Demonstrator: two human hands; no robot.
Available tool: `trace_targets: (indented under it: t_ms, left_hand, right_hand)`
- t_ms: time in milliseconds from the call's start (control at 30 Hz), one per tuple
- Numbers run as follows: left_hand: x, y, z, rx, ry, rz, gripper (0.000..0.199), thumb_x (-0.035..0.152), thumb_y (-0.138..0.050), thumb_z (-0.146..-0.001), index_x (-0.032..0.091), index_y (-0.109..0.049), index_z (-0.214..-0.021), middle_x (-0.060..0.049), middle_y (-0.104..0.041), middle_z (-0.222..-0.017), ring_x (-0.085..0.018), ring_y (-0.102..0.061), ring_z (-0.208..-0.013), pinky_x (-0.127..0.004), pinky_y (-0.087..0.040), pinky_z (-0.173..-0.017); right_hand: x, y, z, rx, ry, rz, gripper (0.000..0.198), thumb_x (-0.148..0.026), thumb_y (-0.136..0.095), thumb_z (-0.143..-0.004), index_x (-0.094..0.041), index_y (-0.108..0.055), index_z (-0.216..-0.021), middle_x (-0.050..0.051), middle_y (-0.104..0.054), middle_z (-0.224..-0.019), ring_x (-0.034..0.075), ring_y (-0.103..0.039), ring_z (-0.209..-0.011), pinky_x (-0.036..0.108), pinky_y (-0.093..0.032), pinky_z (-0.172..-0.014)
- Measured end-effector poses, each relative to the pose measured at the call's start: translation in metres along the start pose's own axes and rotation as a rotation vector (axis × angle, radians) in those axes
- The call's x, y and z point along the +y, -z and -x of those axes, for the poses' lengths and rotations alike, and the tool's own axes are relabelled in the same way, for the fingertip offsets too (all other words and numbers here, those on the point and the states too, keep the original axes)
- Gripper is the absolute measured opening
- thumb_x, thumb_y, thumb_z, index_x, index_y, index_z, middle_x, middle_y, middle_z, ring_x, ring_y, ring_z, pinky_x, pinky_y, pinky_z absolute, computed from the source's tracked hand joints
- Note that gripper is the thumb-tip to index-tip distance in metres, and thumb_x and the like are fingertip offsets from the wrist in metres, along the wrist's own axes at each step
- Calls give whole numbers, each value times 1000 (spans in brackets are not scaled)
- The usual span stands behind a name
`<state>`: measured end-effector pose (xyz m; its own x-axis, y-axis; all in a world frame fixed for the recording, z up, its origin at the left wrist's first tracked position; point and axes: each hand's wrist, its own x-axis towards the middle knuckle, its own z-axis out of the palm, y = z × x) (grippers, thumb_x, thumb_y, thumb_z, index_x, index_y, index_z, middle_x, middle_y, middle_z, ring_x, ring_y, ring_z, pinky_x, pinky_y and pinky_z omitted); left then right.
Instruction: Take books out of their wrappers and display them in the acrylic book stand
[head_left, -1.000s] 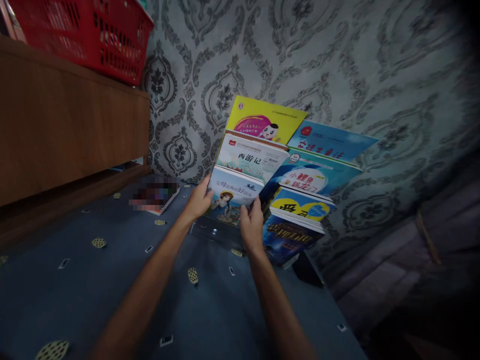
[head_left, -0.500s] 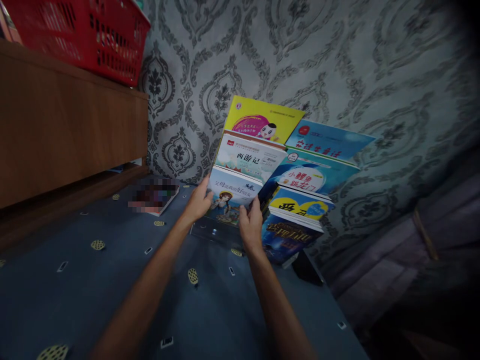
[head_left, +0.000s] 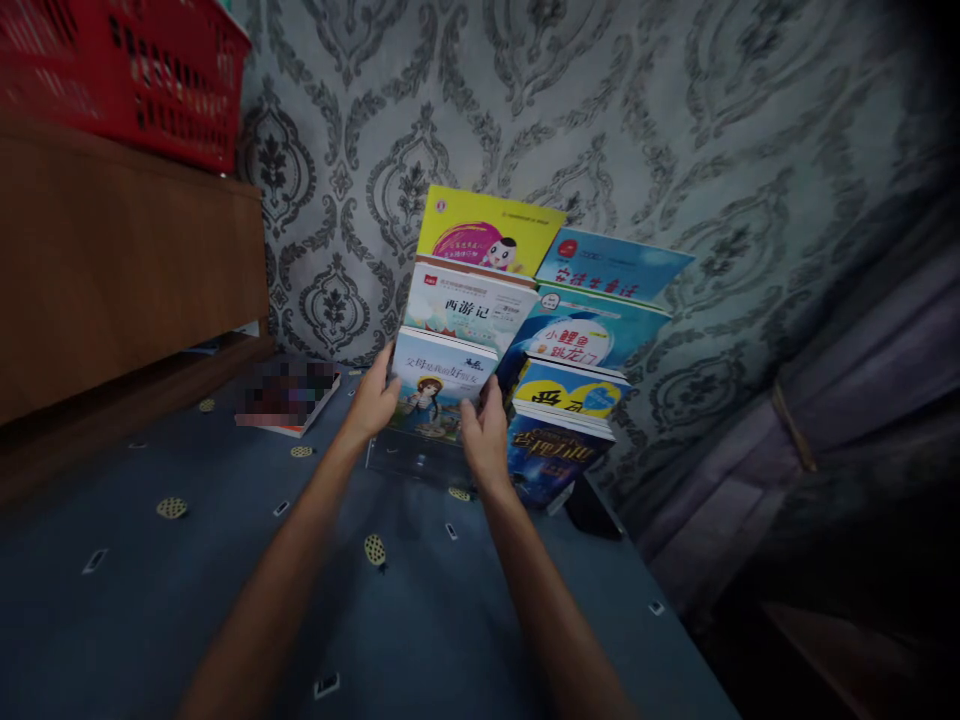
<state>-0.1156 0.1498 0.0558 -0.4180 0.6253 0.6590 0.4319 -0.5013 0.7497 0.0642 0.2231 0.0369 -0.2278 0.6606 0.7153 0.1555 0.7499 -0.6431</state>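
My left hand [head_left: 375,398] grips the left edge of a light-blue picture book [head_left: 426,390] with a girl on its cover. My right hand [head_left: 486,430] holds the same book's right edge, thumb on the front. The book leans upright in the front left of a tiered, see-through rack [head_left: 409,460]. Behind it rise a white book [head_left: 469,308] and a yellow book [head_left: 491,225]. The right column holds a dark-blue book [head_left: 555,460], a yellow-and-blue book [head_left: 566,392], a teal book [head_left: 585,330] and a blue book [head_left: 622,262]. My fingers behind the book are hidden.
Left of the rack, a book with a blurred cover [head_left: 289,398] lies on the dark patterned surface [head_left: 225,570]. A red basket [head_left: 172,85] stands on a wooden cabinet [head_left: 135,260] at left. Patterned wallpaper [head_left: 480,110] backs the rack; a tied curtain [head_left: 735,440] hangs at right.
The view has shifted, so the rack, books and basket appear slightly farther left. Both hands keep their hold on the light-blue picture book, with little visible movement against the rack.
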Motion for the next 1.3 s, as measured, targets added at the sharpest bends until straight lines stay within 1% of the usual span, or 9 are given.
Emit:
trace_targets:
  t_ms: [200,300,367,500,567,767,933,1100,1300]
  left_hand:
    - [8,19,-8,301,81,94,52,15,-52,-81,17,-61,-133,-12,-66,-136,-24,-61,-129,-42,-46,-113]
    - [24,39,-11,472,194,331,39,19,-55,-82,16,-66,-119,-6,-76,-90,-19,-74,-93,-32,-59,-85]
    - [34,56,-11,568,272,534,27,19,-57,-83,16,-68,-107,4,-62,-59,-14,-68,-64,-24,-56,-67]
    - [46,88,-9,665,367,872,11,12,-55,-88,18,-64,-85,13,-34,-44,-4,-39,-37,-14,-39,-46]
    - [48,102,-7,681,398,978,16,11,-54,-91,19,-63,-81,14,-25,-43,-3,-29,-33,-13,-32,-41]
    - [51,120,-3,741,376,1088,23,10,-46,-96,17,-61,-80,13,-22,-42,-4,-25,-33,-13,-28,-39]
    - [51,105,-4,634,421,997,16,9,-50,-87,15,-64,-91,11,-41,-46,-4,-40,-38,-14,-36,-45]
    - [47,86,-6,394,500,776,30,15,-62,-75,14,-68,-105,-2,-74,-77,-11,-68,-69,-20,-50,-65]
    - [42,59,-5,189,459,634,32,20,-58,-85,15,-69,-115,-14,-75,-120,-20,-70,-108,-30,-52,-86]
  right_hand:
    - [-30,5,8,115,94,124,72,-41,-48,-97,-17,-24,-160,17,-36,-162,31,-34,-151,56,-32,-122]
    - [-62,12,15,271,235,136,56,-34,-49,-97,-19,-42,-150,16,-43,-156,30,-37,-149,55,-32,-121]
    - [-82,11,25,284,308,25,28,-27,-46,-98,-22,-64,-119,13,-63,-130,27,-57,-129,49,-43,-111]
    - [-101,-17,66,-216,335,-199,33,-13,-39,-93,-25,-54,-66,2,-60,-68,19,-63,-69,34,-51,-72]
    - [-102,-38,95,-442,357,-252,31,-7,-40,-87,-24,-51,-64,0,-56,-63,16,-58,-63,29,-45,-63]
    - [-89,-79,164,-711,335,-303,25,-2,-39,-74,-23,-44,-63,-2,-50,-58,15,-50,-58,27,-40,-61]
    - [-80,-83,170,-830,156,-319,21,-5,-39,-64,-23,-50,-61,0,-56,-62,15,-54,-62,25,-43,-65]
    - [-76,-83,169,-895,40,-333,23,-8,-40,-63,-21,-58,-62,0,-60,-67,16,-58,-69,25,-46,-70]
    - [-83,-82,168,-924,-45,-305,21,-11,-40,-68,-21,-55,-57,-1,-55,-62,15,-57,-68,24,-42,-64]
